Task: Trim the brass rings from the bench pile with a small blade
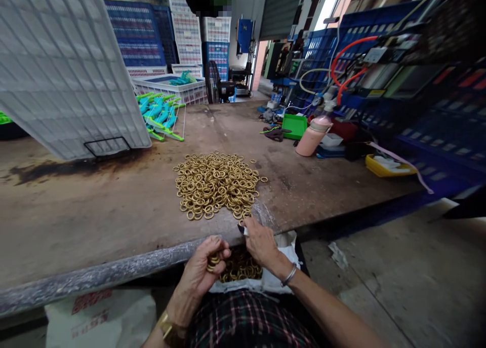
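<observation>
The fingers of the left hand (205, 264) were curled in a loose fist around several brass-coloured rings (213, 261), just beyond the near edge of the tabletop (114, 216). Those of the right hand (261, 244) were drawn together at the near right fringe of the ring heap (218, 183), beside a stray ring; a small dark piece showed near their tips, and whether they gripped it or the ring could not be told. The heap lay loose in the middle of the tabletop, while more rings filled a white-lined container (243, 274) below the edge, between the two wrists.

The step in hand looked like sorting or gathering rings a few at a time, with the left hand serving as holder. The next move seemed to call for a light pinch on a single ring, keeping the left fist closed enough that nothing slipped out. A white crate (72, 74) stood on the far left, and a pink bottle (312, 139) on the far right.
</observation>
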Tool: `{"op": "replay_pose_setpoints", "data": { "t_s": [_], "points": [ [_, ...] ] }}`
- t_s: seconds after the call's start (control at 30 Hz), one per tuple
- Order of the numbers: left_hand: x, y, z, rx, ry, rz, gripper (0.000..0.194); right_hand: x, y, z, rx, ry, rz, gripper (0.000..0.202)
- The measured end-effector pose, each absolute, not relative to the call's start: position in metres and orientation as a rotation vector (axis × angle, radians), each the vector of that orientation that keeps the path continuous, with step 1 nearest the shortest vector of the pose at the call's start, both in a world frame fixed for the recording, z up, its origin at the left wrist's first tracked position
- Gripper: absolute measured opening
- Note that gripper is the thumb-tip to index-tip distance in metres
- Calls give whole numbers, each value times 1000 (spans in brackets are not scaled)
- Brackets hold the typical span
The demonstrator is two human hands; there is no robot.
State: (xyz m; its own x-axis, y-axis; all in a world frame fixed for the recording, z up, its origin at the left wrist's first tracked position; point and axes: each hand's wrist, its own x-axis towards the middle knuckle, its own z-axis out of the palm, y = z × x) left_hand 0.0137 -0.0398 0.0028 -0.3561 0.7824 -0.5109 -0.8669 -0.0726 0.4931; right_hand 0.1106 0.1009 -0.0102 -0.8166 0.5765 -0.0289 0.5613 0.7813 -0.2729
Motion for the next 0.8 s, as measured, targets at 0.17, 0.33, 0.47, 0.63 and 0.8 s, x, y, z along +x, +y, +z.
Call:
{"op": "replay_pose_setpoints", "data": {
  "t_s": [0.17,0.33,0.47,0.63,0.8],
  "points": [
    [16,-30,5,45,1175,1744,32,110,107,-3,-720,-2634,1098,17],
    [18,-25,4,362,1601,1645,40,103,100,9,-555,-2406,1612,18],
    [17,-26,1,445,1675,1546,32,100,96,14,-594,-2312,1773,17],
    [18,-28,0,498,1747,1589,30,98,95,12,-623,-2281,1786,21],
    [20,-28,3,580,1793,1567,30,95,94,7,-640,-2362,1751,29]
  ]
}}
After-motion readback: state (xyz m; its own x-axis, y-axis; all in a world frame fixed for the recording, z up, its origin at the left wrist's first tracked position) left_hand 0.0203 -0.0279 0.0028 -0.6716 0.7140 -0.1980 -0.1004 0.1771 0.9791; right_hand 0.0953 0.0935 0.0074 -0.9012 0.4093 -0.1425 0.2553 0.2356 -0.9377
